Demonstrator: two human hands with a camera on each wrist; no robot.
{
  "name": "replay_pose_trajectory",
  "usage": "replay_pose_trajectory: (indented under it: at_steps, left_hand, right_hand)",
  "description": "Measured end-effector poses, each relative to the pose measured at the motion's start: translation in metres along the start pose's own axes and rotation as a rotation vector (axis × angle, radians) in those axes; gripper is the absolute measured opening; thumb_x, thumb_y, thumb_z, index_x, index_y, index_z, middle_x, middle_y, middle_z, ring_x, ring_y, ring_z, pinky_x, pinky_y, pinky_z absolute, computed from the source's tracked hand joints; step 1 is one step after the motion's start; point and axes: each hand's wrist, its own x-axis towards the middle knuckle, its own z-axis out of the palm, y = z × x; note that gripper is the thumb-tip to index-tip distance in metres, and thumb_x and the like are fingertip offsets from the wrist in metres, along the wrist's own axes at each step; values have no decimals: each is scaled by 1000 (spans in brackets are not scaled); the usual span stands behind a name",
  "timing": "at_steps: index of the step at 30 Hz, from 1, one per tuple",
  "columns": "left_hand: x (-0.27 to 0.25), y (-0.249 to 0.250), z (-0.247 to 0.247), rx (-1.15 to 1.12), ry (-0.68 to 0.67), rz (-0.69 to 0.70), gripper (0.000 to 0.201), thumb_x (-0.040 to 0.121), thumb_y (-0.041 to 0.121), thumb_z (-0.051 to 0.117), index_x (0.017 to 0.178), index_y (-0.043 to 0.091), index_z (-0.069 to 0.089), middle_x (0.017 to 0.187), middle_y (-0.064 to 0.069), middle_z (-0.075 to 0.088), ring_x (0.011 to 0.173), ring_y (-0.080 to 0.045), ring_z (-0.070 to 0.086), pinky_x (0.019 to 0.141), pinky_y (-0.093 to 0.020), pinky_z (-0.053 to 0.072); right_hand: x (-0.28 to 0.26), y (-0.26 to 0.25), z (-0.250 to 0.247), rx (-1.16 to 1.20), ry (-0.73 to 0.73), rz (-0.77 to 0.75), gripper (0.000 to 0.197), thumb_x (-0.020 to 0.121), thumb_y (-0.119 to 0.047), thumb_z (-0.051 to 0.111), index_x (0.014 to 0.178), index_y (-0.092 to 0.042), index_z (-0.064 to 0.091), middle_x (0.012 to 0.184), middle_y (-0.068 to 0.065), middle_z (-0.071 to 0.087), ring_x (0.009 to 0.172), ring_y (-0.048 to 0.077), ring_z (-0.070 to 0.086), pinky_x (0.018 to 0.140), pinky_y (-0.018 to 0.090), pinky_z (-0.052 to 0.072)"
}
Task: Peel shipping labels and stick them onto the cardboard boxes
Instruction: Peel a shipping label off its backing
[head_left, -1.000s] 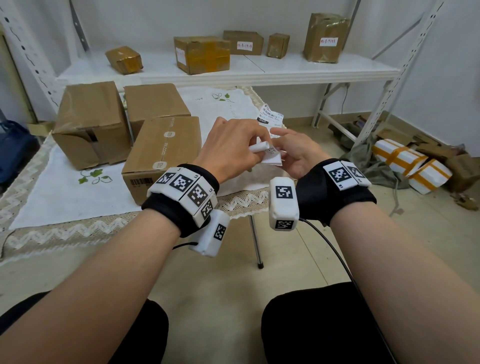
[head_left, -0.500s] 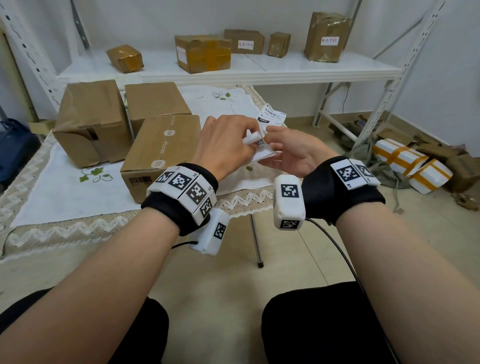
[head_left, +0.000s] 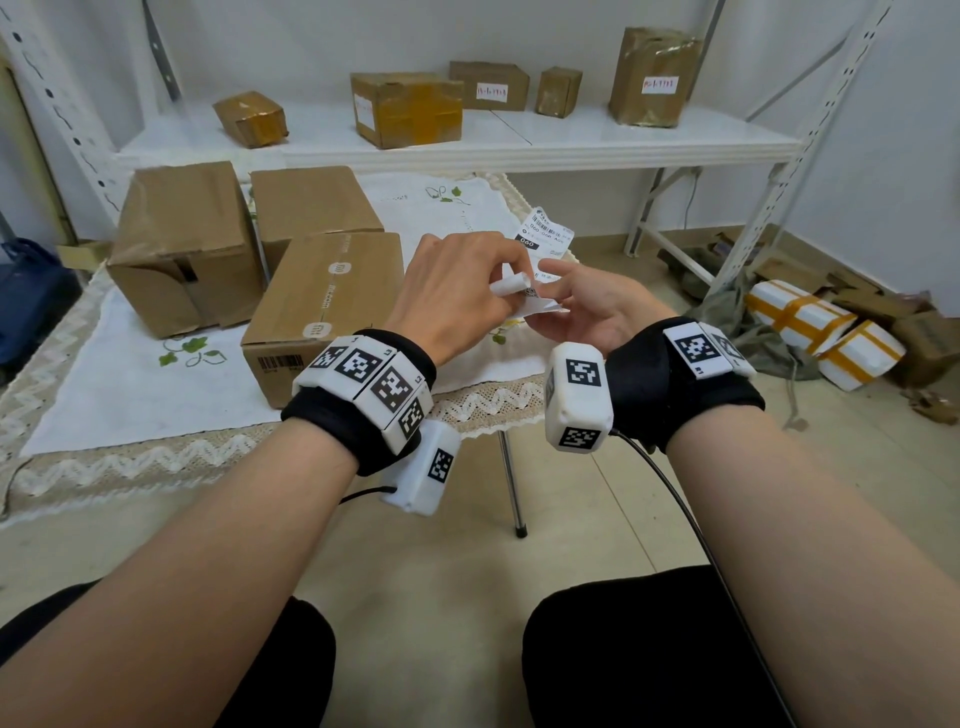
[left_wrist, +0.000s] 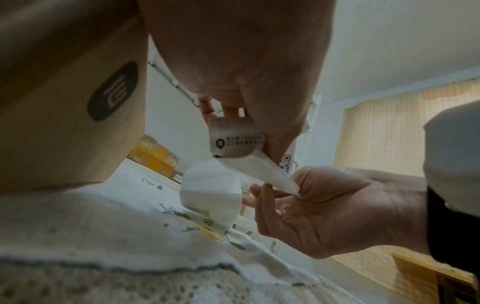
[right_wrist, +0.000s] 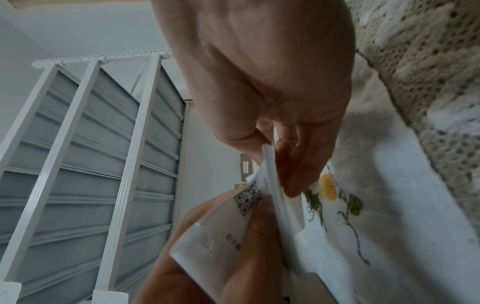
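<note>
Just past the table's front right corner I hold a white shipping label sheet (head_left: 545, 236) between both hands. My left hand (head_left: 506, 280) pinches the label's curled-back lower end (left_wrist: 235, 139), which is rolled away from the backing. My right hand (head_left: 558, 288) lies palm up and pinches the thin backing paper (left_wrist: 262, 168) between thumb and fingers. A printed QR code (right_wrist: 248, 197) shows on the label. Three plain cardboard boxes stand on the table: a branded one (head_left: 327, 291) nearest my left hand, one (head_left: 182, 244) at the left, one (head_left: 311, 208) behind.
A lace-edged white cloth (head_left: 130, 384) covers the table. The white shelf (head_left: 519, 145) behind carries several taped boxes, some with labels. White parcels with orange tape (head_left: 826, 332) and cardboard scraps lie on the floor at the right. A shelf upright (head_left: 779, 171) slants near my right hand.
My right hand has turned more palm-up and the sheet's lower part has tipped flatter. My left hand keeps hold of the rolled label end, which has come further off the backing.
</note>
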Motion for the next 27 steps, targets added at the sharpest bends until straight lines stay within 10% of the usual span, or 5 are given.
replay_pose_trajectory:
  at_steps: [12,16,27]
  left_hand:
    - [-2,-3,1,0,16,-8,14,86,26,72,99,29,69,74,14,48,80,-14,47,77,-31,26]
    - [-2,-5,0,19,12,-22,15,85,27,72,100,27,67,85,13,52,81,-17,48,75,-31,27]
    - [-3,-1,-1,-4,-22,-18,9,83,26,75,89,21,70,77,10,50,77,-18,49,68,-30,24]
  right_hand:
    - [6,1,-1,-23,-43,-6,32,97,-2,61,126,-15,56,92,7,65,78,19,64,77,31,59]
    - [2,0,0,-68,-58,64,21,95,-4,63,115,-11,60,83,6,65,60,15,66,57,25,59]
    - [0,1,3,-39,3,18,58,99,9,54,150,-16,42,91,9,60,73,20,60,63,30,51]
